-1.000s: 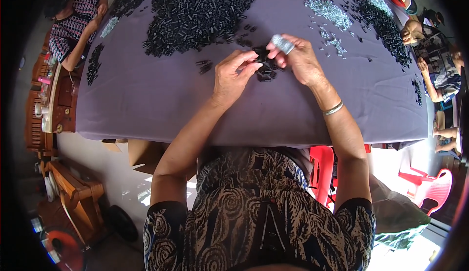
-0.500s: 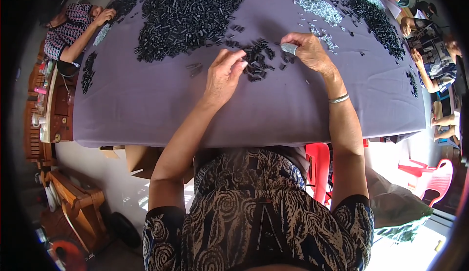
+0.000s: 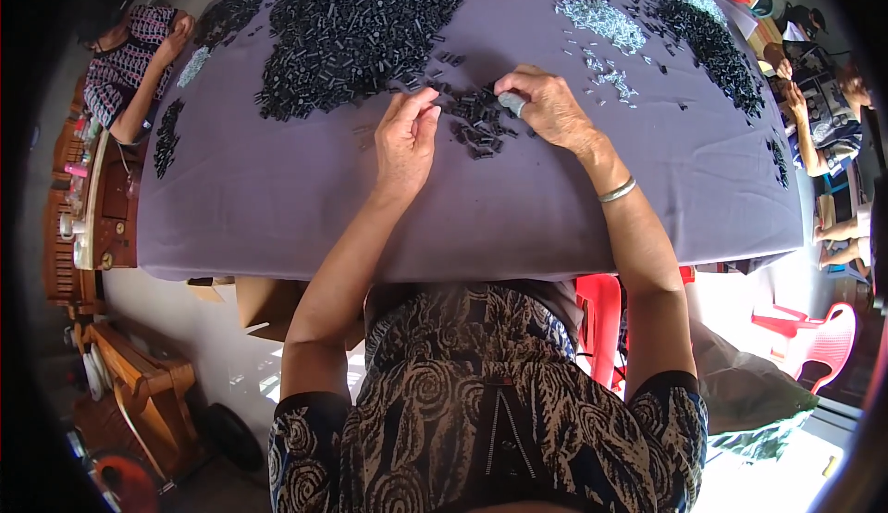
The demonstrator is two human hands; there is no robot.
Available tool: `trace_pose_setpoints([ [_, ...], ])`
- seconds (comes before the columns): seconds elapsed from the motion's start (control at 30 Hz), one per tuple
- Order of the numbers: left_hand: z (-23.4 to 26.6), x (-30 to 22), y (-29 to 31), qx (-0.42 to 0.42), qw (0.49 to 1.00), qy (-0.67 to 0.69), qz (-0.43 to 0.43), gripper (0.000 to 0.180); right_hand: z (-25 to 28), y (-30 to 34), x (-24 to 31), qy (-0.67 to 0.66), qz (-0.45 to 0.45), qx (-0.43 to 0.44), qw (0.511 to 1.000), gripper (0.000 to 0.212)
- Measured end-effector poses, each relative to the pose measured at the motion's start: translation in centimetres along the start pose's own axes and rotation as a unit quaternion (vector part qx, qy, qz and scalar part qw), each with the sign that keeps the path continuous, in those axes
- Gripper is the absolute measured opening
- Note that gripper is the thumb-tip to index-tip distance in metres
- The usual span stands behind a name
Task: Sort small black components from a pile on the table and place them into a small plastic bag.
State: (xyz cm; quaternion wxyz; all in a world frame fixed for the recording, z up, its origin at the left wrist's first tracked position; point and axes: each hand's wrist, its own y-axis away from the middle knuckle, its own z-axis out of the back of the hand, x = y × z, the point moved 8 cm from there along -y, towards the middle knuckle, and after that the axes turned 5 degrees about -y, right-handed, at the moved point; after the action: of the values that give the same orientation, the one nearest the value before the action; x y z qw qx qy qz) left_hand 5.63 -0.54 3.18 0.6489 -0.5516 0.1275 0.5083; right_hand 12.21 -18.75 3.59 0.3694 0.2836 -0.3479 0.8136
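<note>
My left hand [image 3: 407,138] rests on the purple tablecloth [image 3: 462,217], fingers pinched together at the edge of a small heap of black parts [image 3: 476,120]. Whether it holds a part I cannot tell. My right hand [image 3: 548,108] is curled over the right side of the same heap and grips a small grey piece [image 3: 511,102] between thumb and fingers. A silver bangle [image 3: 617,190] sits on that wrist. A big pile of black parts [image 3: 356,27] lies just beyond both hands.
A heap of light grey parts [image 3: 601,21] and another black pile [image 3: 708,41] lie at the far right. One person [image 3: 129,60] sits at the table's left end, another [image 3: 823,111] at the right. Wooden furniture [image 3: 102,217] stands left; red plastic chairs [image 3: 814,328] right.
Both hands have come down from in front of me onto the small heap of black parts. The right hand still carries the grey piece.
</note>
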Motion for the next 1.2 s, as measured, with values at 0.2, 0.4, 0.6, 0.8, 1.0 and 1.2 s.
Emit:
trace_pose_setpoints([
  [0.2,0.0,-0.1,0.1,-0.002,1.0,-0.005,-0.008,0.02,-1.6,-0.5,1.3,0.098,0.044,0.013,0.994,0.021],
  [0.4,-0.3,-0.2,0.1,0.004,1.0,0.005,-0.019,0.022,-1.7,-0.8,0.5,0.081,0.023,0.01,0.996,0.018],
  [0.6,-0.7,-0.4,0.3,0.031,0.999,-0.002,-0.017,0.022,-1.7,-0.5,1.4,0.091,0.039,0.027,0.995,0.012],
  [0.8,-1.8,0.0,0.8,0.083,0.985,0.131,0.072,0.023,-1.1,0.5,5.0,0.001,0.107,-0.013,0.994,0.014],
  [1.0,-2.7,-0.4,1.0,0.154,0.963,0.216,0.054,0.023,-1.3,0.9,6.6,-0.035,0.143,-0.006,0.989,0.019],
  [1.2,-2.3,-0.3,0.9,0.128,0.966,0.217,0.058,0.021,-1.6,1.0,7.0,-0.054,0.129,0.016,0.99,0.019],
])
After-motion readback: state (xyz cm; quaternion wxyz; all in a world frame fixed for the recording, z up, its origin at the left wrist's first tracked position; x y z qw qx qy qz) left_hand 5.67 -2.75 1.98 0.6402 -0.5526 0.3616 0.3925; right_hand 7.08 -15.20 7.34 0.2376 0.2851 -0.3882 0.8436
